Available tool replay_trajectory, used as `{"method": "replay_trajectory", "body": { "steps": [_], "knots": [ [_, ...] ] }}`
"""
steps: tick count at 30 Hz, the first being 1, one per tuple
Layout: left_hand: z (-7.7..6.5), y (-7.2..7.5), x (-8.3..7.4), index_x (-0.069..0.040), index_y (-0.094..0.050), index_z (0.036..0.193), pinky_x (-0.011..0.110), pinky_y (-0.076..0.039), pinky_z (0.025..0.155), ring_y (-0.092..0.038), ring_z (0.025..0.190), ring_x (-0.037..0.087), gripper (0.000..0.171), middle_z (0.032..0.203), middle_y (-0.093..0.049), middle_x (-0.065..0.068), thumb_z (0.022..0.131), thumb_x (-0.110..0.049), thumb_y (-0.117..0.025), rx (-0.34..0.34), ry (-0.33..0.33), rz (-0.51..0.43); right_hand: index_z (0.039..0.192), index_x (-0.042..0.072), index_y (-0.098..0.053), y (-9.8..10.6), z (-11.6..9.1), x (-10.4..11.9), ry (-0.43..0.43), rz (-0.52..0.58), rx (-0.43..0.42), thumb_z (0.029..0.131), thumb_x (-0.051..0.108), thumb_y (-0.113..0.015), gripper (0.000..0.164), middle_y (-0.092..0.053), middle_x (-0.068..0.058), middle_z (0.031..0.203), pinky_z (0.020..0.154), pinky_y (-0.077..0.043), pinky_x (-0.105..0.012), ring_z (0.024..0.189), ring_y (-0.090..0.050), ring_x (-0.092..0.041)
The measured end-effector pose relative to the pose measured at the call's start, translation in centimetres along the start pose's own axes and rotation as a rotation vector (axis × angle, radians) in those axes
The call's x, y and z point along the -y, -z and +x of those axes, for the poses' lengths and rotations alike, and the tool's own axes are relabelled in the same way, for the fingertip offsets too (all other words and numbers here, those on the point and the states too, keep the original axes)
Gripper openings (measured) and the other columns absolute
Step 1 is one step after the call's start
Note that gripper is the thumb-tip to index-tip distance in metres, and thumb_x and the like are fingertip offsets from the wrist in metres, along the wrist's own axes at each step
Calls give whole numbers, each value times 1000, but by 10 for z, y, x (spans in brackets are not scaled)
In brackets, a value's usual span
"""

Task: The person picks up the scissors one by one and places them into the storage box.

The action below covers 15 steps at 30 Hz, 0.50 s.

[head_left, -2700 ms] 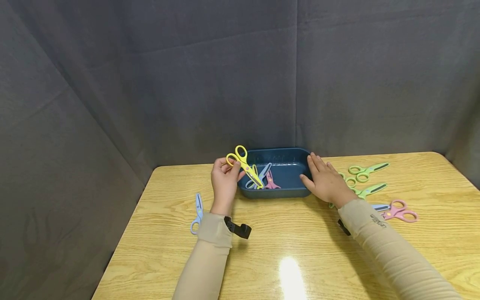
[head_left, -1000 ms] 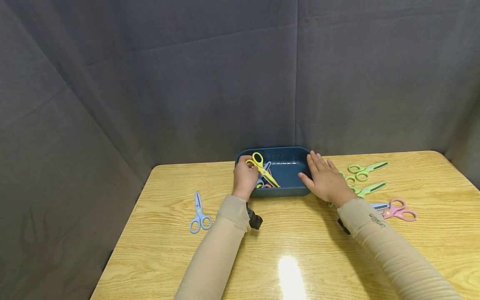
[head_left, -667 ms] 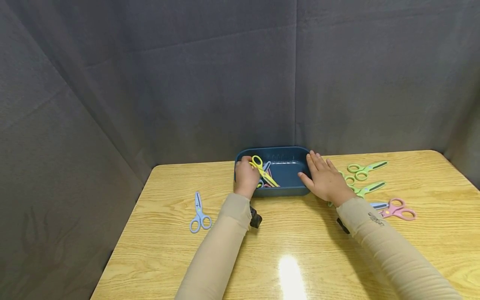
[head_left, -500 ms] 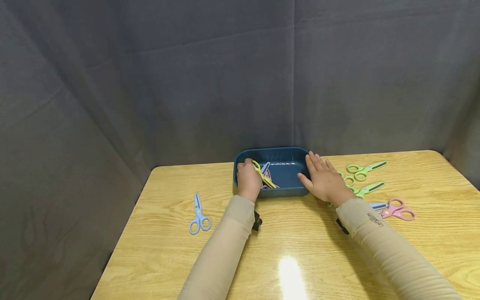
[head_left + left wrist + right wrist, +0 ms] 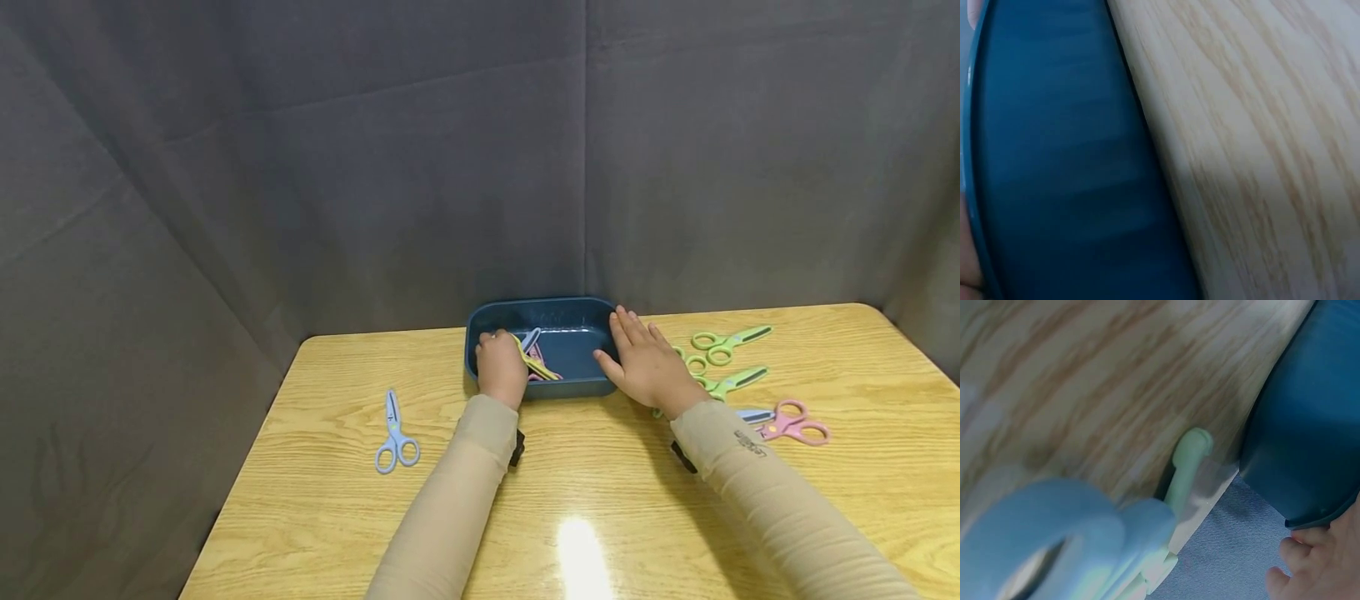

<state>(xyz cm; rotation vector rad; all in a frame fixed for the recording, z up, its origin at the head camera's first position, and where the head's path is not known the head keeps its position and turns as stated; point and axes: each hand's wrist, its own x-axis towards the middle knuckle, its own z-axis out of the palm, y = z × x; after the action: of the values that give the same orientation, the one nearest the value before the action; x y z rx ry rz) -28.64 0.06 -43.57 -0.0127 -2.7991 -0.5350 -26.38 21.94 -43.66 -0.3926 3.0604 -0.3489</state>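
In the head view my left hand (image 5: 501, 367) reaches over the near left rim of a dark blue tray (image 5: 573, 388), fingers curled down at the handles of yellow scissors (image 5: 542, 368). The handles are mostly hidden beneath the hand, and the blades point right along the tray's front wall. Blue scissors (image 5: 531, 338) and pink scissors (image 5: 535, 353) lie beside them inside. My right hand (image 5: 647, 367) rests with straight fingers against the tray's right end, thumb pointing left. The left wrist view is filled mostly by the tray's outer wall (image 5: 1066, 150).
Separate blue scissors (image 5: 394, 429) lie on the wooden table (image 5: 315, 500) at left. Right of the tray are several green scissors (image 5: 731, 342), pink scissors (image 5: 791, 423) and a blue blade (image 5: 753, 415). A grey curtain (image 5: 450, 167) hangs close behind the tray.
My left hand has carried the yellow scissors rightward from the tray's left rim and lowered them inside, covering their handles. The right hand stays at the tray's right end.
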Motion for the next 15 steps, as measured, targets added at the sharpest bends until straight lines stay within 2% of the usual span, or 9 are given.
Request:
{"method": "replay_trajectory", "body": {
  "steps": [9,15],
  "knots": [
    [0,-3,2,3,-75,105,43,-50,88,-63,98,30,17,99,-71,16,90,-7,-73,32,-28,93,159,-6,-8,0,-1,1,7,11,-3,109,47,-35,78,-2,-24,167,123,-3,-57,154,-4,-42],
    [0,-3,1,0,-78,98,42,-49,86,-64,97,30,14,96,-73,15,87,-9,-78,37,-47,69,160,-6,-8,1,0,0,-1,2,-3,109,47,-34,78,-1,-24,167,123,-4,-57,154,-4,-41]
  ]
}}
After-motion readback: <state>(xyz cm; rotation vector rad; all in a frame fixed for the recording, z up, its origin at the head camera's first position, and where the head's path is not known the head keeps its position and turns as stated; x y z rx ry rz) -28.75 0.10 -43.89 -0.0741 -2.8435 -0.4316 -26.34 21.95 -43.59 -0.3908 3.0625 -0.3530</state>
